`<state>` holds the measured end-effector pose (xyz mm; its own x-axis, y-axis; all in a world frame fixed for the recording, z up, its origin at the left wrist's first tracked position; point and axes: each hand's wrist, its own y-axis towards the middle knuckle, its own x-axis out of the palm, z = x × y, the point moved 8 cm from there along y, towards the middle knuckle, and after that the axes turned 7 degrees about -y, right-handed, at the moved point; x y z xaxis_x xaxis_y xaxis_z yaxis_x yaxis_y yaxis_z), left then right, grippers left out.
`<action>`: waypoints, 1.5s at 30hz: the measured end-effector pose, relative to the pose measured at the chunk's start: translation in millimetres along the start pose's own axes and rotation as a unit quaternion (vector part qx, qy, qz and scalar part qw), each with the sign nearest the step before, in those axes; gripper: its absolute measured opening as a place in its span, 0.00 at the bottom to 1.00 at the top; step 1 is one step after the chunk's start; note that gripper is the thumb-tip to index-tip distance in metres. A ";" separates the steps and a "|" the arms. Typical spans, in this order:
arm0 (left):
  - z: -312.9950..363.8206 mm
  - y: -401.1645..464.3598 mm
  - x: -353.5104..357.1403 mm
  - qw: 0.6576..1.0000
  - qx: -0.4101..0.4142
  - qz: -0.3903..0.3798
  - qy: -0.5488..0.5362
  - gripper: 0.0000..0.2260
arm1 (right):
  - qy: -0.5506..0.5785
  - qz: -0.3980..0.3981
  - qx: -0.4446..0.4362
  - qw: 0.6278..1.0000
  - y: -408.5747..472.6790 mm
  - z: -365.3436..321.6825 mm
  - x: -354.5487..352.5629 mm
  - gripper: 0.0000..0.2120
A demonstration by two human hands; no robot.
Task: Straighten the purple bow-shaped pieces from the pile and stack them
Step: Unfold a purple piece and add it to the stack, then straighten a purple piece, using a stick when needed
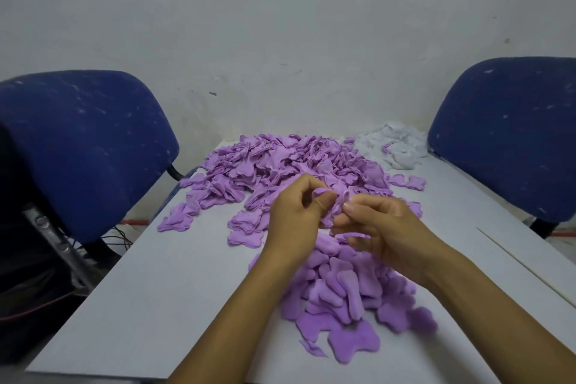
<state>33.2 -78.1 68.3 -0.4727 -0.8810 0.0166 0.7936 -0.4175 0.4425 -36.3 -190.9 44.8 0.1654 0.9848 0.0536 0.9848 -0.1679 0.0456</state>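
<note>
A big pile of purple bow-shaped pieces (280, 162) covers the far middle of the white table (162, 284). A second, nearer heap of purple pieces (346, 293) lies under my wrists. Between the two, above the table, both hands hold one crumpled purple piece (335, 204). My left hand (296, 215) pinches its left part with thumb and fingers. My right hand (383, 227) pinches its right part, the other fingers curled beneath. A short flat stack of pieces (246, 227) sits just left of my left hand.
White fluffy scraps (392, 146) are heaped at the table's far right corner. Blue padded chairs stand on the left (84, 146) and on the right (511, 131). Dark gear and cables lie on the floor at left (40, 259). A grey wall is behind.
</note>
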 end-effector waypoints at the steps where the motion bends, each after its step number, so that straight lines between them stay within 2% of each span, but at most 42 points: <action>1: 2.1 0.1 0.1 1.000 -0.001 -0.010 -0.013 0.08 | -0.008 0.008 -0.002 1.000 -0.2 0.0 -1.9 0.06; 5: 9.2 -1.7 0.0 0.999 0.005 -0.032 -0.027 0.06 | -0.070 0.030 -0.018 0.997 -4.0 -4.6 -0.9 0.06; 13: 8.3 -6.4 4.8 0.999 -0.023 -0.019 -0.030 0.07 | -0.139 0.176 -0.082 0.971 -0.8 -11.2 -4.0 0.15; 17: 7.9 -5.1 8.7 0.998 -0.025 0.008 -0.051 0.12 | -0.188 0.294 -0.097 0.932 2.7 -12.2 -15.1 0.19; 20: 12.5 -10.4 23.0 1.000 -0.002 -0.020 -0.013 0.11 | -0.281 0.357 -0.123 0.882 1.7 -21.8 -23.6 0.19; 23: 11.5 -9.3 24.8 0.999 -0.001 -0.048 -0.015 0.10 | -0.323 0.335 -0.121 0.877 8.3 -22.6 -23.0 0.19; 27: 11.0 2.7 9.2 0.999 -0.016 -0.033 -0.040 0.06 | -0.210 0.256 -0.115 0.936 10.6 -18.3 -21.3 0.19; 28: 7.5 4.8 5.7 0.998 -0.031 -0.029 -0.046 0.03 | -0.193 0.240 -0.111 0.945 8.6 -19.1 -19.8 0.19; 31: 3.3 1.4 9.5 0.993 -0.070 -0.061 -0.075 0.04 | -0.201 0.194 -0.103 0.954 1.2 -23.1 -11.1 0.18; 34: 6.6 2.1 2.6 0.995 -0.072 -0.022 -0.072 0.05 | -0.205 0.158 -0.077 0.963 -0.1 -20.4 -1.9 0.15; 38: 1.3 1.4 -1.8 0.991 -0.097 0.009 -0.088 0.11 | -0.075 0.056 0.021 0.995 4.3 -3.0 10.7 0.05; 40: -3.0 2.0 -11.3 0.991 -0.099 0.041 -0.082 0.13 | -0.051 -0.016 0.054 0.997 2.0 0.9 13.9 0.05; 41: -5.5 3.2 -18.6 0.990 -0.099 0.061 -0.076 0.12 | -0.070 -0.033 0.049 0.996 1.8 -0.6 11.4 0.06; 43: -10.0 4.6 -27.6 0.988 -0.116 0.076 -0.069 0.10 | -0.195 0.018 -0.019 0.980 3.6 -11.8 -2.8 0.16; 45: -14.8 3.2 -24.2 0.985 -0.148 0.049 -0.072 0.09 | -0.358 0.094 -0.139 0.918 1.5 -31.9 -5.2 0.27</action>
<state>52.8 -61.4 56.0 -0.4213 -0.8883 0.1829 0.9048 -0.3978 0.1523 -37.3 -197.7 76.4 0.4224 0.6973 -0.5790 0.8997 -0.2451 0.3611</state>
